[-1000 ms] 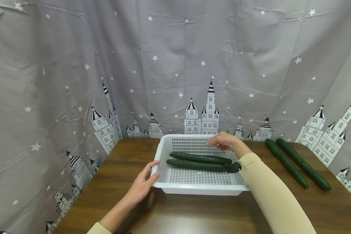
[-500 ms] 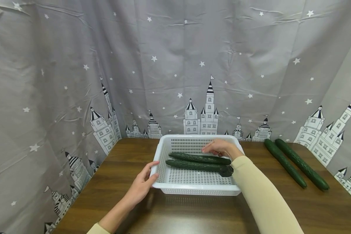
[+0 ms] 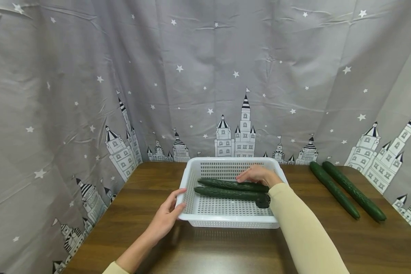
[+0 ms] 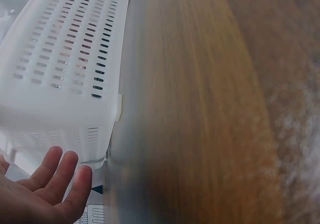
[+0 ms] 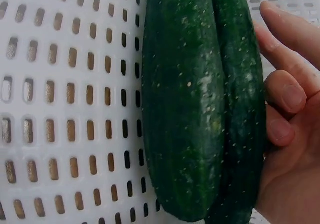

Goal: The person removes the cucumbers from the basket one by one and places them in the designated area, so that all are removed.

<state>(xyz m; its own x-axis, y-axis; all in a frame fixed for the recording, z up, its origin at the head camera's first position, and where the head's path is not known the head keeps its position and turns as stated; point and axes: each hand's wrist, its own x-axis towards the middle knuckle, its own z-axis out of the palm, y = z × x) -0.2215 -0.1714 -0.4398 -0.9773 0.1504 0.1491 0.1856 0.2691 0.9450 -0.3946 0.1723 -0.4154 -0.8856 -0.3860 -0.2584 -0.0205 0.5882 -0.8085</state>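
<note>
A white slotted plastic basket (image 3: 231,219) stands on the table with two dark green cucumbers lying side by side in it. My left hand (image 3: 166,213) holds the basket's left end, its thumb near the rim; in the left wrist view several fingers spread along the outer wall. Inside the basket, my right hand (image 3: 256,175) is over the right part of the back cucumber (image 3: 222,184). Its lower fingers bend loosely against that cucumber's side in the right wrist view, not wrapped round it. The front cucumber (image 5: 182,98) lies on the hand's far side, untouched.
Two more cucumbers, a left one (image 3: 333,190) and a right one (image 3: 354,191), lie on the brown wooden table (image 3: 226,251) right of the basket. A grey curtain (image 3: 198,95) with castles and stars hangs behind and at both sides.
My right hand has moved left and down from near the basket's back rim to the back cucumber. The left hand and basket have stayed in place.
</note>
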